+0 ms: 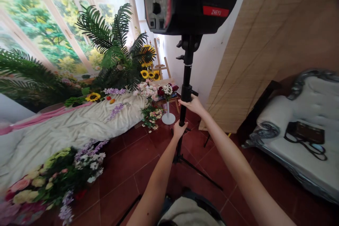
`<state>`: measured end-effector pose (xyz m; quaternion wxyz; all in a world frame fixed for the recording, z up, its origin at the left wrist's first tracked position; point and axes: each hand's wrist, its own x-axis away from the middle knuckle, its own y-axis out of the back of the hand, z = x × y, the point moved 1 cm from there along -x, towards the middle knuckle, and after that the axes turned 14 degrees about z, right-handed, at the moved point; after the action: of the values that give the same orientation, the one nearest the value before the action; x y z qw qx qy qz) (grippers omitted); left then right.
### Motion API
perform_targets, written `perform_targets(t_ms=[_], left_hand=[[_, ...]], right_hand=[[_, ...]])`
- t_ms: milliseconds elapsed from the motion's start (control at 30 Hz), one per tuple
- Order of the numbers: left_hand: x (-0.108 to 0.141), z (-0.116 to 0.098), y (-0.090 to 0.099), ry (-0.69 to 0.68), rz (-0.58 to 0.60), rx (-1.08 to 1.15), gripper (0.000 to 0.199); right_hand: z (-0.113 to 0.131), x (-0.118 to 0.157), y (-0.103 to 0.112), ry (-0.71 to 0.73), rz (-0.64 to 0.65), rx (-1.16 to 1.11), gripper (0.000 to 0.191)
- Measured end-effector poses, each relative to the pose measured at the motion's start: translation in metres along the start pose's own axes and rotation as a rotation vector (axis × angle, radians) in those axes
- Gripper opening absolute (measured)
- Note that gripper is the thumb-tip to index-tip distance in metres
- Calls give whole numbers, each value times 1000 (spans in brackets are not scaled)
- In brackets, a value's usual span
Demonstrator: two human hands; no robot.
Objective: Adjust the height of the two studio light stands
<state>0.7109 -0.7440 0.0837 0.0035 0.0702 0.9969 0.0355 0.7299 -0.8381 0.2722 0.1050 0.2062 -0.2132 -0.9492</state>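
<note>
Upright before me is a black light stand (183, 110), with a large black studio light (185, 3) mounted on top. My left hand (180, 129) is wrapped round the stand's pole. Slightly higher, my right hand (194, 105) grips the pole just below the collar, close to a locking knob (194, 93). Whether its fingers touch the knob, I cannot tell. The spread legs (202, 172) of the stand reach across the floor below. A red label marks the lamp's lower right side.
On the left, a draped bed (87, 120) has flowers heaped round it, with palm fronds (122, 30) behind. A round-based white stand (168, 118) holds a bouquet. To the right are a woven screen (235, 53) and a white sofa (312, 102) bearing a brown camera case (309, 132).
</note>
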Motion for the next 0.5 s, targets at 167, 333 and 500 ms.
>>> perform_targets(t_ms=[167,333,500], left_hand=[[-2,4,3,-79,21,-70,31],[-3,12,7,-145,53,-146,29],[-5,9,6,-144,73,-169,23]], right_hand=[[-21,7,-9,-39,40,-31,33],[-50,28,-39,-94,-122,25,32],[-78,49,-63,-148,-158,-68,33]])
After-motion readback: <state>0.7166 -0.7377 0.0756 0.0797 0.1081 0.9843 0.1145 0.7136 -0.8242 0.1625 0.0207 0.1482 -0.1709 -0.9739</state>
